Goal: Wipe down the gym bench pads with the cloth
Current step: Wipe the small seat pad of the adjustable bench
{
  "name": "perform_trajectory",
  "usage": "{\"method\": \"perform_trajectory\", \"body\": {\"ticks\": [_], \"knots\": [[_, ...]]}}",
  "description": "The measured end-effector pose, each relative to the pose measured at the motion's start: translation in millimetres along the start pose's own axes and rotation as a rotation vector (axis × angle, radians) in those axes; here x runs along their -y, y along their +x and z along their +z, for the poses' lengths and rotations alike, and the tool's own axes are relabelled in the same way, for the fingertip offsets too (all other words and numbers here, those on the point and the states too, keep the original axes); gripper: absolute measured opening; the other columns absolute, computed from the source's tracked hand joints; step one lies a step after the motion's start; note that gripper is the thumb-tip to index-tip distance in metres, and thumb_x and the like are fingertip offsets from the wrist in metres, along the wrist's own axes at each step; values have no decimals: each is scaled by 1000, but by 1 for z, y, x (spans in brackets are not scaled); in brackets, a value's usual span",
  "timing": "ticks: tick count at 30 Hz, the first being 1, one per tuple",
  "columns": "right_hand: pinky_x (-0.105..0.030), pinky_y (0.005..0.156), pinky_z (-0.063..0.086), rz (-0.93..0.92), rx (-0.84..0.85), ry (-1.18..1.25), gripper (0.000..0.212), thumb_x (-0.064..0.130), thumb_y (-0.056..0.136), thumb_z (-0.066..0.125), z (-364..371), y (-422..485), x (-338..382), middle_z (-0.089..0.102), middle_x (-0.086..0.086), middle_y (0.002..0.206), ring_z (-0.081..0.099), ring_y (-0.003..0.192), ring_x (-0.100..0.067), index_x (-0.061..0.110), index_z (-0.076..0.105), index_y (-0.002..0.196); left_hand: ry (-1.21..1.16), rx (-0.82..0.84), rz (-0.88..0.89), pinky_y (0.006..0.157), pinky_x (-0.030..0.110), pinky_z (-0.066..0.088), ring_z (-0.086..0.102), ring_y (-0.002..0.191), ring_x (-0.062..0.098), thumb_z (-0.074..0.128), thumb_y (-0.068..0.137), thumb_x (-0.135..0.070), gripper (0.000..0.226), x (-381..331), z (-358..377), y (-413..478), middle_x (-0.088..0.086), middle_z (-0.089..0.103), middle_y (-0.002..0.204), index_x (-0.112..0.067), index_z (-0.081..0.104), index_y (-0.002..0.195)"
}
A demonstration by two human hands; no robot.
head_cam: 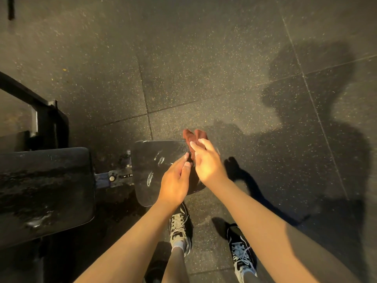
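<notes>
Right hand (208, 162): fingers straight, lying flat on the cloth (195, 135). Left hand (175, 182): fingers loosely curled, thumb and index tips at the cloth's near end; can't tell if it's pinching. 1 cloth, reddish-brown, at the far right corner of the seat pad (152, 176), its end sticking past the edge. 2 pads: the small seat pad under both hands, with wet streaks, and a larger back pad (44, 186) to its left across a gap, also glistening. Black frame (40, 113) behind it. 2 shoes (180, 227) on speckled floor tiles (204, 58).
</notes>
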State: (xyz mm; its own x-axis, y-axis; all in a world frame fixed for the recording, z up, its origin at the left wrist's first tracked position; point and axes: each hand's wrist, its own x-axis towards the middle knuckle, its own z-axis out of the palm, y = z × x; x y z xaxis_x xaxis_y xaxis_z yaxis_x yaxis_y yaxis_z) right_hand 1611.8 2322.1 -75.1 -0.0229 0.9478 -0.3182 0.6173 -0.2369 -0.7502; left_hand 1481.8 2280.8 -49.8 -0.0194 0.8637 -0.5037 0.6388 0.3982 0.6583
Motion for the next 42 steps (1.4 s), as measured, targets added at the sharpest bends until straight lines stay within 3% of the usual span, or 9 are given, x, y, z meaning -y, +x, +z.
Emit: {"method": "perform_trajectory", "body": {"ticks": [5, 10, 14, 23, 26, 28, 31, 35, 42], "knots": [[-7, 88, 37, 62, -2, -25, 44, 21, 104, 43, 1, -37, -11, 35, 7, 152, 49, 119, -1, 34, 47, 146, 21, -4, -14, 118, 37, 32, 45, 139, 9, 37, 108, -36, 44, -6, -1, 2, -4, 53, 149, -25, 46, 149], [-33, 119, 25, 41, 24, 27, 48, 12, 103, 37, 14, 15, 3, 27, -3, 161, 27, 147, -21, 22, 42, 150, 36, -36, 21, 118, 28, 30, 42, 140, 8, 39, 108, -32, 41, -4, -1, 3, -7, 51, 150, -24, 50, 147], [-15, 109, 26, 24, 9, 120, 46, 10, 103, 39, 6, 9, -3, 39, -2, 155, 37, 140, -15, 22, 49, 146, 10, -26, 26, 119, 31, 31, 42, 140, 6, 37, 109, -34, 42, 2, 0, 3, -10, 51, 149, -24, 52, 146], [-11, 100, 28, 173, -54, 115, 41, 9, 103, 40, -5, -49, -11, 54, -2, 141, 48, 131, -15, 16, 55, 140, 91, 35, 69, 118, 16, 18, 29, 143, -4, 37, 108, -36, 45, 0, 9, -13, -13, 40, 157, -27, 42, 152], [-19, 112, 22, 82, -58, 135, 43, 9, 102, 42, 4, -8, -2, 44, -10, 152, 38, 142, -24, 14, 53, 142, 89, 24, 86, 112, 6, 17, 31, 140, -8, 38, 108, -34, 44, 3, 7, -11, -15, 42, 155, -28, 44, 151], [-8, 112, 11, 102, -13, 176, 43, 7, 102, 42, 9, 3, 4, 37, -11, 156, 29, 146, -22, 14, 53, 143, 80, 29, 92, 108, 1, 15, 31, 139, -9, 38, 108, -34, 44, 5, 5, -10, -15, 42, 154, -28, 43, 152], [-5, 109, 15, 113, -20, 198, 46, 9, 104, 40, 4, -17, 6, 33, -2, 159, 29, 143, -9, 22, 48, 147, 119, 81, 126, 112, 7, 14, 29, 143, -4, 35, 109, -36, 46, 5, 1, -11, -14, 39, 156, -27, 40, 153], [-31, 114, 35, 149, -151, 134, 41, 8, 101, 47, 16, -78, -1, 46, -3, 150, 44, 137, -23, 21, 60, 137, 140, 138, 222, 110, 2, 13, 30, 140, -7, 39, 109, -30, 44, 9, 0, -22, -16, 40, 150, -21, 43, 151], [-13, 102, 27, 219, -237, 155, 40, 5, 101, 46, 15, -50, 7, 50, 0, 142, 46, 129, -14, 19, 62, 135, 149, 162, 301, 120, 17, 20, 29, 144, -4, 39, 109, -31, 45, 32, 1, -24, -12, 38, 157, -23, 42, 153]]}}
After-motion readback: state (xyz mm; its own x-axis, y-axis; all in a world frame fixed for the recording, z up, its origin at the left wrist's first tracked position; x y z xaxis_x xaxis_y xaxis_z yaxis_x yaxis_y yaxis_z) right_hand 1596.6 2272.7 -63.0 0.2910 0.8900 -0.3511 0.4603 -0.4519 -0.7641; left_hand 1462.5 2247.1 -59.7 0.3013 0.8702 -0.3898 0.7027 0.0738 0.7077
